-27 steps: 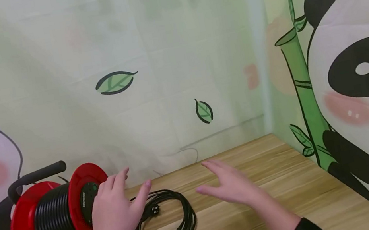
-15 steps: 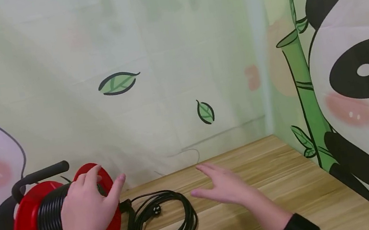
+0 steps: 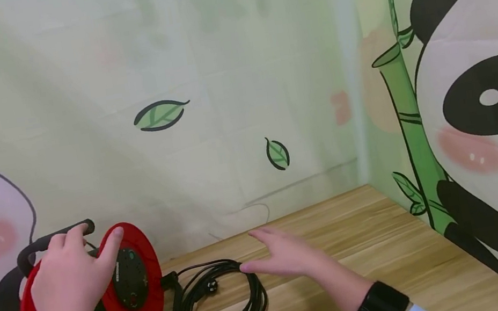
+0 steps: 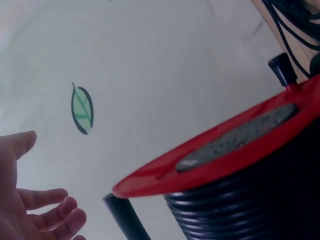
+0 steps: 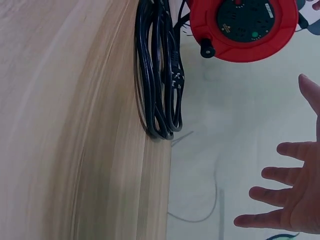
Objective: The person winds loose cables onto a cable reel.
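A red cable reel (image 3: 151, 279) stands at the left of the wooden table, black cable wound between its red flanges. Its dark socket panel (image 3: 130, 277) faces right. My left hand (image 3: 70, 281) hovers by the reel's black carrying handle (image 3: 43, 242), hiding part of the drum. In the left wrist view, the fingers are spread and apart from the handle (image 4: 126, 217). Right of the reel lies a loose coil of black cable (image 3: 259, 300), with a plug (image 3: 211, 286) inside the loop. My right hand (image 3: 284, 253) hangs in the air beside the coil, fingers extended, holding nothing.
Behind the wooden table (image 3: 339, 228) hangs a pale cloth (image 3: 215, 63) printed with leaves, bamboo and pandas. A small black crank knob (image 5: 207, 48) sticks out of the reel's flange.
My left hand has moved left across the reel toward its handle, uncovering the socket panel. My right hand has drifted left and slightly down toward the cable coil.
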Demonstrator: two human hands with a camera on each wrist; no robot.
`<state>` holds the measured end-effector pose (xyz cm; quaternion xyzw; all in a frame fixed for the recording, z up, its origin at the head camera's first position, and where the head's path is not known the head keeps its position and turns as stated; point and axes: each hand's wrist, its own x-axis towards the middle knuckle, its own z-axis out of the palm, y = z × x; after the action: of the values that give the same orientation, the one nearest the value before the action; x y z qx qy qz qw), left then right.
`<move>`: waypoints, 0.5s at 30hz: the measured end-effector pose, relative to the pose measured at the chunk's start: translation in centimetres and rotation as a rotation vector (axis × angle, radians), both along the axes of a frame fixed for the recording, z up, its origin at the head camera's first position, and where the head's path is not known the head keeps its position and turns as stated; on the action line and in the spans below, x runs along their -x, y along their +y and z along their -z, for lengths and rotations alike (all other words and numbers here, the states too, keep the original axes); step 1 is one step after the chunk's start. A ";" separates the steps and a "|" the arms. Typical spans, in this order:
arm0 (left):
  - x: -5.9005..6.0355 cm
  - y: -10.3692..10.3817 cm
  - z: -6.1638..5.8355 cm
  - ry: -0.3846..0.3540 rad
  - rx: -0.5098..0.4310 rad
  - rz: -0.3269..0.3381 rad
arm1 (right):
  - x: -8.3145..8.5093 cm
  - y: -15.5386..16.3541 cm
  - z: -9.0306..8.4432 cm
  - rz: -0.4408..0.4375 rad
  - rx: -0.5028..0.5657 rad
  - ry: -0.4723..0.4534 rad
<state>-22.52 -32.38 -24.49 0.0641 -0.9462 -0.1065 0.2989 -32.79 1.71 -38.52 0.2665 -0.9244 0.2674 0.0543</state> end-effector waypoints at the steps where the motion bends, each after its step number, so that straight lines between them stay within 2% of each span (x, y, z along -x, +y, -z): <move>1: 0.2 -0.4 -0.1 -0.012 -0.002 -0.014 | 0.1 -0.2 0.1 -0.004 -0.003 -0.001; 9: 1.7 -3.0 -0.8 -0.095 -0.025 -0.102 | 0.7 -2.1 0.4 -0.028 -0.030 -0.034; 15: 2.5 -4.8 -1.5 -0.197 -0.012 -0.142 | 0.9 -3.5 0.6 -0.036 -0.076 -0.053</move>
<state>-25.06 -37.14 -22.96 0.1428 -0.9634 -0.0842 0.2109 -33.69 -1.83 -39.10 0.2779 -0.9300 0.2401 0.0151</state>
